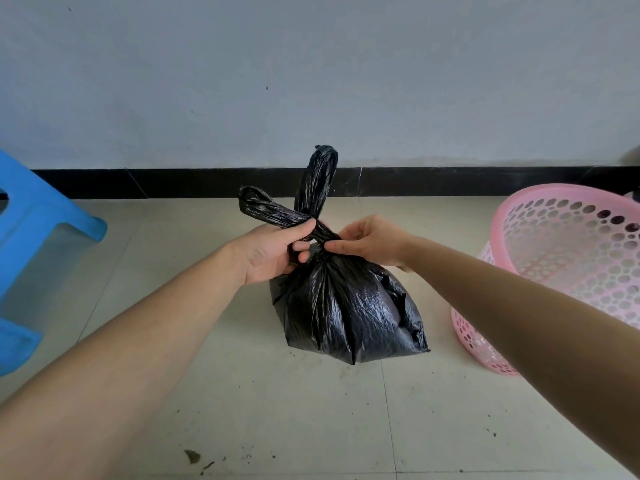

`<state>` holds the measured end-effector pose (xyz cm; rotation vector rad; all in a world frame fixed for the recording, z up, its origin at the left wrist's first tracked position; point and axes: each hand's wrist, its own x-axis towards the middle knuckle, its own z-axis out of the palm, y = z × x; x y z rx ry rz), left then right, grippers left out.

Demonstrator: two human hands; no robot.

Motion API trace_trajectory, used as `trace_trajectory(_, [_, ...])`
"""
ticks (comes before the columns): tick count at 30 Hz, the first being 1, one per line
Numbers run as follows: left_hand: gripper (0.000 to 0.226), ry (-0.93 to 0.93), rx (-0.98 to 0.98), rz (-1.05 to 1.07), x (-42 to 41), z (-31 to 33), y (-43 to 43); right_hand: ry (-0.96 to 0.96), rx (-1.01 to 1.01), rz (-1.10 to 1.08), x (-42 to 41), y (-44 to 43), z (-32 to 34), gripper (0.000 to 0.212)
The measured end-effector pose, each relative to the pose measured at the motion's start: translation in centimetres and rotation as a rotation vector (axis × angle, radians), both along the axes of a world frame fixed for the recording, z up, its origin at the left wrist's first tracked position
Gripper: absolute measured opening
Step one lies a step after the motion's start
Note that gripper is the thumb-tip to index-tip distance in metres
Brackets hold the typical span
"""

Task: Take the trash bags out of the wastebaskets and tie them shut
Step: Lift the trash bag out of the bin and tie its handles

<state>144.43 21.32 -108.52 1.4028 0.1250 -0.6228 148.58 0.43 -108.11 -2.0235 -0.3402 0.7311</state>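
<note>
- Black trash bag [349,313]: stands on the tiled floor [263,403] at the centre of the view, outside the basket and near the foot of the wall [311,81]. Its body is full and creased, and its mouth is gathered into a narrow neck at the top.
- Neck of the bag: 2 twisted strips of plastic rise from it and cross each other. The left strip [266,209] leans out to the left. The upright strip [320,174] stands nearly vertical, its upper part seen against the black baseboard [156,183].
- Left hand [273,252]: clenched round the base of the left strip, with the thumb laid over the top of it and the fingers curled beneath.
- Right hand [370,242]: pinches the plastic at the crossing point between thumb and forefinger. How its other fingers lie cannot be told.
- The 2 hands are close together at the neck; whether they touch cannot be told.
- Pink wastebasket [568,244]: lies to the right of the bag and apart from it, tipped so that its perforated inner wall shows. The right forearm crosses in front of its lower part.
- Blue plastic stool [38,216]: at the left edge, well apart from the bag and partly cut off by the frame.
- Floor debris: dark specks and 1 larger scrap [192,456] lie near the bottom edge.
</note>
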Motion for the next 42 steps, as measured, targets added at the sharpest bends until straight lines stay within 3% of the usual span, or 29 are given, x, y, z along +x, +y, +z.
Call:
trace_trajectory(4, [0.023, 0.034, -0.038, -0.043, 0.2, 0.3, 0.3, 0.096, 0.050, -0.033, 0.4, -0.2, 1.3, 0.094])
trace_trajectory(6, [0.032, 0.050, -0.036, -0.124, 0.2, 0.3, 0.2, 0.146, 0.153, -0.098, 0.6, -0.1, 2.2, 0.102])
trace_trajectory(8, [0.041, 0.070, -0.030, -0.182, 0.1, 0.3, -0.1, 0.206, 0.284, -0.205, 1.0, 0.1, 2.9, 0.092])
trace_trajectory(12, [0.049, 0.104, -0.095, -0.149, 0.0, 0.5, -0.3, 0.239, 0.553, -0.404, 1.7, 0.7, 4.0, 0.032])
trace_trajectory(16, [0.053, 0.114, -0.192, -0.029, 0.2, 0.8, 0.1, 0.387, 0.827, -0.554, 1.2, 0.9, 4.9, 0.034])
trace_trajectory(20, [0.037, 0.049, -0.437, 0.119, 0.2, 1.4, 0.6, 0.429, 0.976, -0.709, 1.1, 1.0, 4.9, 0.028])
trace_trajectory(24, [0.036, 0.026, -0.436, 0.111, 0.5, 1.7, 0.2, 0.430, 0.997, -0.755, 1.3, 0.9, 5.1, 0.021])
trace_trajectory(29, [0.020, 0.022, -0.376, 0.055, 0.8, 1.8, -0.1, 0.304, 0.813, -0.625, 1.2, 1.0, 5.0, 0.029])
trace_trajectory(32, [0.038, -0.023, -0.291, 0.184, 0.8, 1.2, 0.0, 0.325, 0.847, -0.543, 1.1, 0.6, 4.8, 0.041])
trace_trajectory(36, [0.006, -0.101, -0.223, 0.314, 0.7, 0.9, -0.3, 0.397, 0.756, -0.499, 0.7, 0.1, 4.3, 0.042])
trace_trajectory(39, [0.043, -0.156, -0.200, 0.373, 1.0, 0.6, -0.4, 0.512, 0.645, -0.533, 0.6, 0.1, 3.6, 0.031])
trace_trajectory(42, [0.051, -0.174, -0.212, 0.415, 1.0, 0.7, -0.3, 0.537, 0.559, -0.567, 0.9, 0.1, 3.0, 0.018])
